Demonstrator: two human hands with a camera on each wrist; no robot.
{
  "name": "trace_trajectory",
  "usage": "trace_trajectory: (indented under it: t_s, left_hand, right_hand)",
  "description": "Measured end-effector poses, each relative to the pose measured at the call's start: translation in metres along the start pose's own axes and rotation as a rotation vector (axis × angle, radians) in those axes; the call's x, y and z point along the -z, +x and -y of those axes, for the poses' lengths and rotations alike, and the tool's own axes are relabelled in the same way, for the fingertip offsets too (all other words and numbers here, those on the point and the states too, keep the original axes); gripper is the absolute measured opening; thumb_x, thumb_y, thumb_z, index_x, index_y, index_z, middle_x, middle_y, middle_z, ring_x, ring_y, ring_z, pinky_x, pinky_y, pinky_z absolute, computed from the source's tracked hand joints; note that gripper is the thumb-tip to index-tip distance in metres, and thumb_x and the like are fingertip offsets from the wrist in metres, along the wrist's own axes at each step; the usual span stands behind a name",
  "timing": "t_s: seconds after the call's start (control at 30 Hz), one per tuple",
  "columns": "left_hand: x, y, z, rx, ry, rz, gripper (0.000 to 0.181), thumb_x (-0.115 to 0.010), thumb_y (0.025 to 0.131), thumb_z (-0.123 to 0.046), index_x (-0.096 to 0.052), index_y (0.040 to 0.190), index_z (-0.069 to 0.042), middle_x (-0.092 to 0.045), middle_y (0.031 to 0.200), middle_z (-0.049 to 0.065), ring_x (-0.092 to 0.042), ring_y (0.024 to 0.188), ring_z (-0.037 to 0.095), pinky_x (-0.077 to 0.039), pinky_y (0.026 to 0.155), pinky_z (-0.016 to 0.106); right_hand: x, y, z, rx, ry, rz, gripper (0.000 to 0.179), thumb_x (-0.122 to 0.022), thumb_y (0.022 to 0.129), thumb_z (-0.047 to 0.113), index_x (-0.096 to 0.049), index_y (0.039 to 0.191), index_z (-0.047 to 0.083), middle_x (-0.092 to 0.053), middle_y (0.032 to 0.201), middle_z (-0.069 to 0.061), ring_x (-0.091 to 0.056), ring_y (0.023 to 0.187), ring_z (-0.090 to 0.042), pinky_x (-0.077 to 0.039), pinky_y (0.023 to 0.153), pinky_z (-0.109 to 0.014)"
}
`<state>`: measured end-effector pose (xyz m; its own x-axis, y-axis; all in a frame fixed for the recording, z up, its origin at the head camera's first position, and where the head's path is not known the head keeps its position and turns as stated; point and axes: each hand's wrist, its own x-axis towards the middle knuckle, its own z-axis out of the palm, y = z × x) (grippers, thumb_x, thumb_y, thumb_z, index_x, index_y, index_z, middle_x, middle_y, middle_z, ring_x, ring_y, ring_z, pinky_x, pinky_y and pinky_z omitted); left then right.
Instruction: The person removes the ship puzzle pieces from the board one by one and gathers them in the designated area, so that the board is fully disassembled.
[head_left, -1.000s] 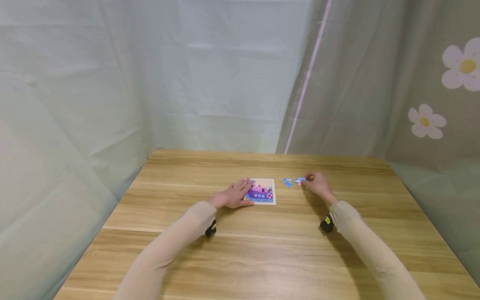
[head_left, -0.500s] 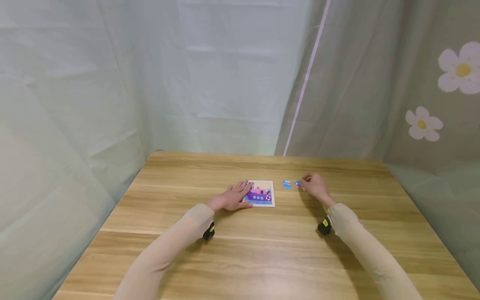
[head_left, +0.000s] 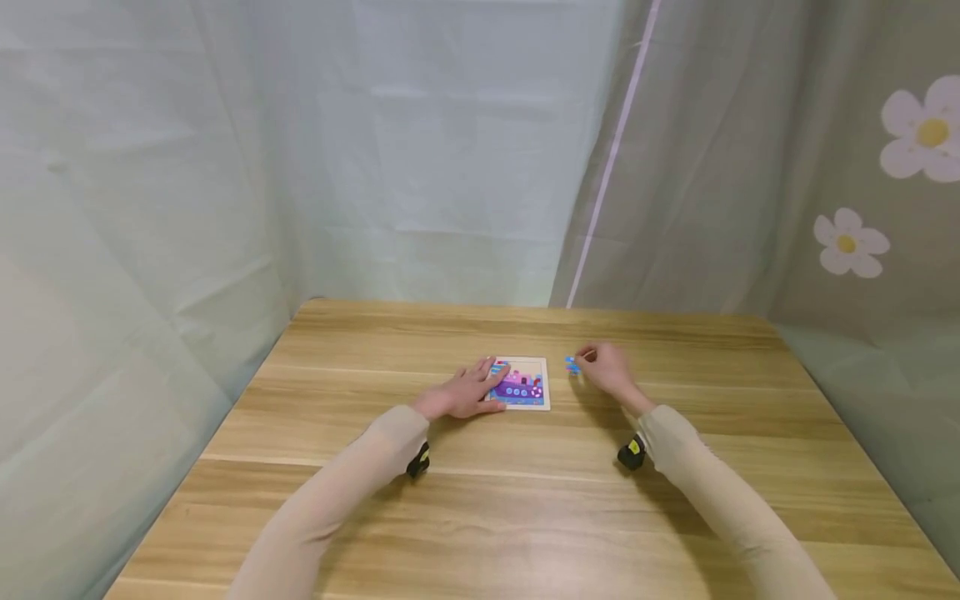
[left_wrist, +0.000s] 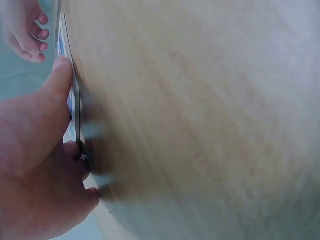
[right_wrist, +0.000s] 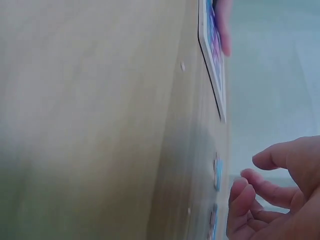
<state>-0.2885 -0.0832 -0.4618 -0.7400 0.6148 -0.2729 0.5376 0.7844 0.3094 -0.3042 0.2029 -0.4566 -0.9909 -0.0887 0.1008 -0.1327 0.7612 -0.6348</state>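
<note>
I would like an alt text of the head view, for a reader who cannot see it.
A person's left hand rests on a framed boat puzzle, while the right hand hovers by loose, mostly blue pieces to its right. The wooden table stands before hanging curtains.

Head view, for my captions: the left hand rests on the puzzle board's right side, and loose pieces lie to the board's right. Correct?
No: the left hand rests on the left side of the puzzle board, as the head view shows. The loose pieces lie to its right.
</note>
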Motion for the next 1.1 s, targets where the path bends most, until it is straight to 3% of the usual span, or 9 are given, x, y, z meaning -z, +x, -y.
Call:
trace_trajectory:
  t_s: [0.23, 0.43, 0.67, 0.83, 1.1]
  left_hand:
    - [-0.001, 0.0, 0.001, -0.029, 0.025, 0.005, 0.066, -0.039, 0.101, -0.049, -0.009, 0.157, -0.028, 0.004, 0.162, 0.02, 0.0, 0.151, 0.035, -0.01, 0.12, 0.059]
    - [-0.001, 0.001, 0.002, -0.03, 0.007, 0.002, 0.063, -0.039, 0.101, -0.049, -0.014, 0.156, -0.031, 0.004, 0.162, 0.022, 0.0, 0.15, 0.037, -0.01, 0.12, 0.059]
    - [0.0, -0.001, 0.003, -0.031, -0.056, 0.002, 0.062, -0.041, 0.1, -0.049, -0.016, 0.155, -0.034, 0.006, 0.161, 0.023, 0.001, 0.15, 0.04, -0.008, 0.119, 0.061]
    - [0.0, -0.001, 0.004, -0.037, -0.067, -0.006, 0.061, -0.042, 0.1, -0.048, -0.018, 0.155, -0.034, 0.007, 0.16, 0.025, 0.002, 0.149, 0.04, -0.01, 0.12, 0.059]
    - [-0.002, -0.012, -0.006, -0.027, -0.02, 0.028, 0.068, -0.04, 0.1, -0.052, -0.011, 0.156, -0.026, 0.005, 0.159, 0.028, 0.0, 0.148, 0.043, -0.015, 0.119, 0.057]
  right_hand:
    - [-0.014, 0.002, 0.011, 0.054, 0.051, 0.03, 0.019, -0.063, 0.09, 0.014, -0.07, 0.099, -0.001, -0.071, 0.097, -0.019, -0.066, 0.085, -0.026, -0.054, 0.068, -0.03]
    - [-0.025, 0.003, 0.021, 0.041, 0.114, 0.08, 0.02, -0.062, 0.092, 0.016, -0.068, 0.104, 0.002, -0.07, 0.103, -0.017, -0.065, 0.092, -0.027, -0.056, 0.071, -0.03]
    - [-0.036, 0.006, 0.031, 0.098, 0.18, 0.14, 0.02, -0.058, 0.093, 0.011, -0.066, 0.108, 0.0, -0.069, 0.097, -0.016, -0.064, 0.081, -0.021, -0.054, 0.066, -0.026]
    - [-0.044, 0.009, 0.032, 0.12, 0.232, 0.21, 0.019, -0.055, 0.093, 0.006, -0.064, 0.108, -0.002, -0.069, 0.094, -0.017, -0.063, 0.075, -0.015, -0.055, 0.063, -0.023]
    - [-0.048, 0.008, 0.031, 0.116, 0.217, 0.214, 0.017, -0.055, 0.093, 0.005, -0.064, 0.107, -0.001, -0.068, 0.091, -0.015, -0.061, 0.072, -0.014, -0.054, 0.063, -0.023]
